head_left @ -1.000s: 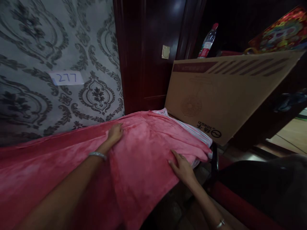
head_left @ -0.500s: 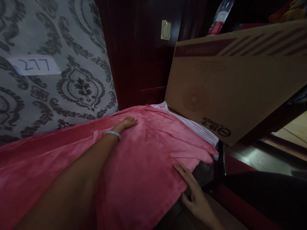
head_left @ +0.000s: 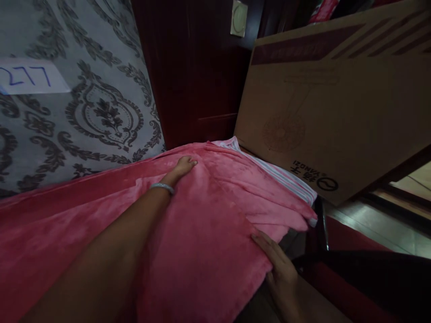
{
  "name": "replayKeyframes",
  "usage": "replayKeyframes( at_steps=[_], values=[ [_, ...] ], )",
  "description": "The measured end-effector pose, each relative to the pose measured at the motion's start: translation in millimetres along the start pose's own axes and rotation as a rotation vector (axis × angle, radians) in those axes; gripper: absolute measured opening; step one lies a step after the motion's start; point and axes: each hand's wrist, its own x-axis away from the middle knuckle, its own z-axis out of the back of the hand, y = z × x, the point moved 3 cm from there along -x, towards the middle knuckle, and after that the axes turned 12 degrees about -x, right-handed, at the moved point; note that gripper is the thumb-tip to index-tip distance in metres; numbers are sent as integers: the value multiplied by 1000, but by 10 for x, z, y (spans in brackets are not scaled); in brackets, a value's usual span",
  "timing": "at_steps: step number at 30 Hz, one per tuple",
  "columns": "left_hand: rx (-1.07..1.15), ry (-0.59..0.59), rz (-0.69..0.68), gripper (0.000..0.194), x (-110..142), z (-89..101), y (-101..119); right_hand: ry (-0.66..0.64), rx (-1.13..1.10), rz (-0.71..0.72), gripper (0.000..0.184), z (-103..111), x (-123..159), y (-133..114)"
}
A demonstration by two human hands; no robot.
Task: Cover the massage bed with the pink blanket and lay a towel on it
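Observation:
A pink plush blanket (head_left: 202, 242) spreads across the lower part of the view, with folds fanning out toward its right end. My left hand (head_left: 184, 165), a pale bangle (head_left: 162, 186) round its wrist, reaches to the far side and is closed on a bit of the blanket. At the blanket's near right edge, my right hand (head_left: 281, 264) has its fingers on top and its thumb at the underside, pinching the edge. Striped cloth (head_left: 286, 172) shows from under the blanket at the far right.
A large cardboard box (head_left: 303, 103) leans behind the blanket's right end. Patterned wallpaper (head_left: 107, 107) with a paper label (head_left: 33, 76) reading 277 is at left, beside a dark red wooden panel (head_left: 198, 67). A black and red chair-like object (head_left: 367, 278) stands at lower right.
The view has tilted down and shifted a little. My right thumb has come in against the blanket's edge, closing the hand. My left hand stays at about the same spot on the blanket.

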Motion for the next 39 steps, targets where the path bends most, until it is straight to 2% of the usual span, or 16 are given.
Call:
replayKeyframes(
  at_steps=[3, 5, 9, 11, 13, 15, 18, 20, 24, 27, 30, 33, 35, 39],
  values=[
    [-39, -9, -1, 8, -9, -78, 9, -41, 23, -20, 43, 10, 6, 28],
    [-58, -16, -7, 10, -14, -52, 13, -79, 30, -16, 46, 97, -1, -30],
    [-107, 50, -9, 39, 50, 159, 22, -154, 86, -16, 52, 405, -140, -376],
    [-179, 79, -115, 53, 152, 234, 75, -166, 87, -13, 54, 478, -312, -601],
    [-307, 44, -281, 60, 299, 210, 151, -212, 62, 2, 59, 380, -522, -769],
    [-457, -35, -393, 63, 459, 91, 195, -311, 59, 32, 65, 121, -705, -822],
    [-614, -85, -403, 67, 632, -138, 147, -461, 124, 40, 71, -333, -819, -679],
    [-648, -78, -355, 67, 682, -260, 61, -520, 176, 0, 71, -525, -788, -525],
    [-642, -88, -316, 72, 682, -368, -73, -541, 224, -41, 68, -583, -676, -374],
    [-617, -138, -312, 72, 657, -357, -59, -571, 255, -44, 66, -557, -667, -376],
    [-616, -204, -289, 70, 669, -283, 17, -591, 299, -33, 64, -568, -689, -372],
    [-600, -205, -272, 68, 787, -92, 24, -592, 336, 4, 63, -588, -681, -336],
    [-605, -127, -235, 66, 951, 103, -79, -590, 356, 37, 62, -598, -654, -295],
    [-691, 36, -82, 63, 1407, 434, -487, -567, 395, 91, 61, -615, -608, -201]
  ],
)
